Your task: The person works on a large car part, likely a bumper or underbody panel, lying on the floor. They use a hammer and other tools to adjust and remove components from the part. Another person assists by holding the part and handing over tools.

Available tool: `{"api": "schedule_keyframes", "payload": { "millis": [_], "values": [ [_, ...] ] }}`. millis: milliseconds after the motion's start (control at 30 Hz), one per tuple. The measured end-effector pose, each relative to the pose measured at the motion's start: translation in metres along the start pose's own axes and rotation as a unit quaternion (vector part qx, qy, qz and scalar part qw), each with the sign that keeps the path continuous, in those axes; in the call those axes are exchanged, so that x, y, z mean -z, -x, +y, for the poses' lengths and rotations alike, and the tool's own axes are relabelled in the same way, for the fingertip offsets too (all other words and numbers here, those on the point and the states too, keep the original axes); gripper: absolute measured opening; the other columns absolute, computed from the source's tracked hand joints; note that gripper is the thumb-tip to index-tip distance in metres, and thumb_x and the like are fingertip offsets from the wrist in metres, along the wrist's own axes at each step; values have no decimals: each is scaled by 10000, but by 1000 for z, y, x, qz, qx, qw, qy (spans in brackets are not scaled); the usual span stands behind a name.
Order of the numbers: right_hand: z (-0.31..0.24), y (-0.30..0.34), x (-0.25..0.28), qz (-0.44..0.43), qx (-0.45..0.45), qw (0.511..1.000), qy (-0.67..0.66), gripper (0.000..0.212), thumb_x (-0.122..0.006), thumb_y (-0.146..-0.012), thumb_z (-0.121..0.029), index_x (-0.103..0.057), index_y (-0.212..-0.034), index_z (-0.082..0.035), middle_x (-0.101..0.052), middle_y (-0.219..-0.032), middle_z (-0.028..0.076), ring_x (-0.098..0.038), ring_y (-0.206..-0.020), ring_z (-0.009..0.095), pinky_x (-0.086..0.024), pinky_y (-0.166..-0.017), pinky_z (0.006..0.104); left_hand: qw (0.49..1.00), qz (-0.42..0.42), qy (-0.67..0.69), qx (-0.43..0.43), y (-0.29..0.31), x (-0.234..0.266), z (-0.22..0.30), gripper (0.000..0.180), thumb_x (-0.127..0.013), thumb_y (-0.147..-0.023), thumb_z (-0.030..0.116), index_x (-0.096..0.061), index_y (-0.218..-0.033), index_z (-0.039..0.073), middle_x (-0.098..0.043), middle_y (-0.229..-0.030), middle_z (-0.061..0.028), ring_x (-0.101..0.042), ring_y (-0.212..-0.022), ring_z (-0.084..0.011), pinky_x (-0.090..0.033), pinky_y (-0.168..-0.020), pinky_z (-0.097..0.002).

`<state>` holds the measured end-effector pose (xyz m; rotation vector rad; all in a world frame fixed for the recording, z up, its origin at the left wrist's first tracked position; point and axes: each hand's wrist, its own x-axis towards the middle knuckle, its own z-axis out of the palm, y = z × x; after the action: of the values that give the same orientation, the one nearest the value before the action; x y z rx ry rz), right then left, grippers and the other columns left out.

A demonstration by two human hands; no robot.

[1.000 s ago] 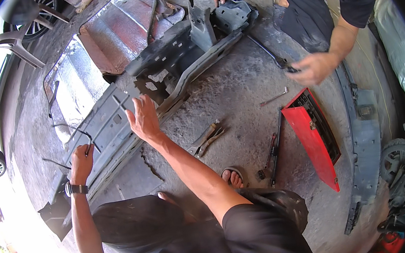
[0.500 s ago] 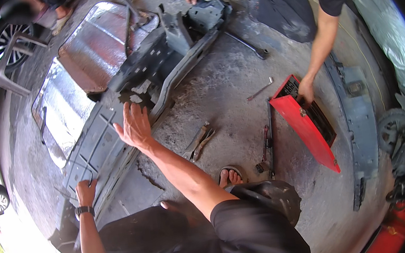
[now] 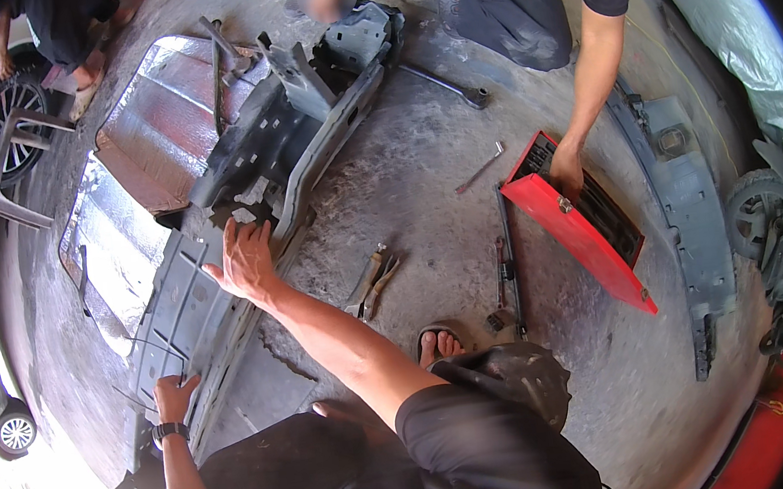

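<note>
A long grey car body panel [image 3: 199, 291] lies slantwise on the floor in front of me, its far end a bulky box-shaped frame section. My right hand [image 3: 247, 261] is open on the panel's middle, fingers spread, beside a torn, jagged gap. Lower left, at the panel's near part, is my left hand [image 3: 175, 397], a dark watch on its wrist. Its fingers are curled and the thumb stands out. A thin dark wire [image 3: 154, 347] runs in a curve by these fingers, which seem closed on it; the exact grip is hard to see.
Pliers [image 3: 379, 285], a ratchet [image 3: 496, 317], a long bar [image 3: 512, 260] and wrenches [image 3: 479, 169] lie on the concrete. A co-worker's hand [image 3: 568, 166] reaches into a red toolbox [image 3: 579, 233]. Silver foil sheeting [image 3: 186, 94] lies behind the panel; another grey panel [image 3: 697, 210] is at right.
My view has shifted slightly. My left hand's thumb now stands out, and the wire spreads in a wider curve beside it. My right hand stays on the panel. The co-worker's hand remains in the toolbox.
</note>
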<state>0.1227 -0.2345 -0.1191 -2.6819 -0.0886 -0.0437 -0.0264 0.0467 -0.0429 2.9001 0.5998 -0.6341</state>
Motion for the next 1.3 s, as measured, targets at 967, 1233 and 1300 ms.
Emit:
{"api": "schedule_keyframes", "payload": {
  "millis": [967, 1233, 1300],
  "values": [
    [32, 0, -4, 161, 80, 980, -80, 521, -531, -974, -472, -637, -1083, 27, -654, -932, 133, -643, -930, 270, -442, -1005, 458, 999, -51, 1, -3, -22, -10, -15, 500, -855, -666, 384, -716, -808, -75, -666, -725, -270, -668, -675, -370, -504, -644, -446],
    [32, 0, -2, 148, 79, 982, -83, 496, -532, -979, -450, -642, -1082, 22, -676, -976, 143, -647, -976, 264, -450, -999, 445, 999, -24, 3, -26, -17, -12, -15, 507, -862, -664, 391, -721, -815, -73, -674, -754, -273, -681, -714, -387, -509, -658, -446],
    [32, 0, -1, 145, 77, 983, -85, 496, -530, -981, -449, -642, -1085, 23, -677, -978, 143, -647, -975, 264, -450, -1000, 443, 999, -24, 3, -24, -15, -10, -12, 509, -864, -664, 389, -722, -818, -75, -673, -751, -276, -684, -719, -391, -511, -663, -444]
  ]
}}
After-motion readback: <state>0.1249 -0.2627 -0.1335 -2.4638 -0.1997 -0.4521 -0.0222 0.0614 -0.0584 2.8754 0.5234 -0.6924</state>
